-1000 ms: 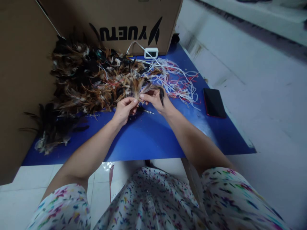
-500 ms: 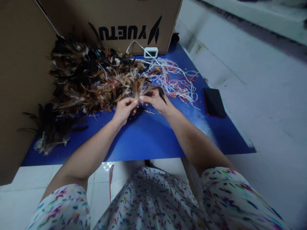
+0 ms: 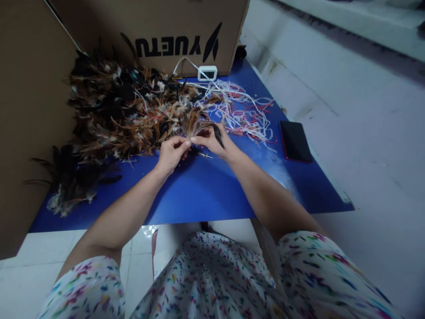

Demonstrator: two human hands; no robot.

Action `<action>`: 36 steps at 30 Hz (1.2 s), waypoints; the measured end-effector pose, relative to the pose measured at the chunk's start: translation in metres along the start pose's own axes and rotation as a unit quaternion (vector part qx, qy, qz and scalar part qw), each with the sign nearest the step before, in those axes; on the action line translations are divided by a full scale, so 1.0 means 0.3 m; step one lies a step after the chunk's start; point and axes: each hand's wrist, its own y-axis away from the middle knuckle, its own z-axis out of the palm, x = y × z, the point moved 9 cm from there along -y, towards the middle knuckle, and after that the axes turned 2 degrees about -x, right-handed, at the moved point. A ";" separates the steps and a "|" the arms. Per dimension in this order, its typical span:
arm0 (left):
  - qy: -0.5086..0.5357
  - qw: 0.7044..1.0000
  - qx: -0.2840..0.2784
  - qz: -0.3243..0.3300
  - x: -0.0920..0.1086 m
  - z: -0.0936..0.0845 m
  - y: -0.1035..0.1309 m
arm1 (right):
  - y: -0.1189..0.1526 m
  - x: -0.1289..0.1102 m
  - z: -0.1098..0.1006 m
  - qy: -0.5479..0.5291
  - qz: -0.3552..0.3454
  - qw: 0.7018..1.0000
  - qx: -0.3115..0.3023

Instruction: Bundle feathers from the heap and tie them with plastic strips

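Above the blue table [image 3: 199, 195], my left hand [image 3: 172, 153] pinches the base of a small bunch of brown feathers [image 3: 191, 123] between thumb and fingers. My right hand [image 3: 212, 141] is closed at the same base, its thumb tip touching the left thumb. A dark feather [image 3: 218, 135] sticks out over the back of the right hand. Just behind and left of the hands spreads a large pile of brown and black feathers [image 3: 116, 115]. Partly hidden beneath the hands lies a thin metal tool [image 3: 203, 154].
Tangled white and red strings [image 3: 245, 110] lie behind the right hand. A white device [image 3: 207, 73] stands by a cardboard box [image 3: 179, 22]. The phone [image 3: 295, 141] is at the right, near the wall. Dark feathers [image 3: 71, 177] lie front left.
The right thumb has moved slightly left, up against the left thumb. The dark feather over the right hand has shifted left. Both hands still pinch the bunch.
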 end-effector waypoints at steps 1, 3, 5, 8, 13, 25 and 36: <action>-0.010 1.000 0.006 0.007 0.003 -0.004 0.000 | -0.002 0.001 -0.004 0.006 -0.007 1.000 0.006; -0.029 0.999 0.020 0.025 0.010 -0.013 0.000 | -0.005 0.009 -0.006 0.004 -0.007 1.000 0.012; -0.047 0.998 0.031 0.042 0.019 -0.022 0.002 | -0.006 0.021 0.004 -0.019 0.012 1.000 0.004; -0.081 0.994 0.040 0.063 0.036 -0.027 0.009 | -0.004 0.027 0.023 -0.055 0.031 0.998 -0.010; -0.149 0.982 0.051 0.101 0.082 -0.027 0.024 | -0.002 0.016 0.028 -0.028 0.016 0.999 -0.008; -0.061 0.996 0.011 0.057 0.066 0.001 0.023 | -0.007 0.006 0.014 -0.004 0.006 1.000 -0.012; 0.161 0.979 -0.093 -0.088 0.017 0.070 0.029 | -0.004 -0.028 0.043 -0.044 -0.001 0.997 -0.069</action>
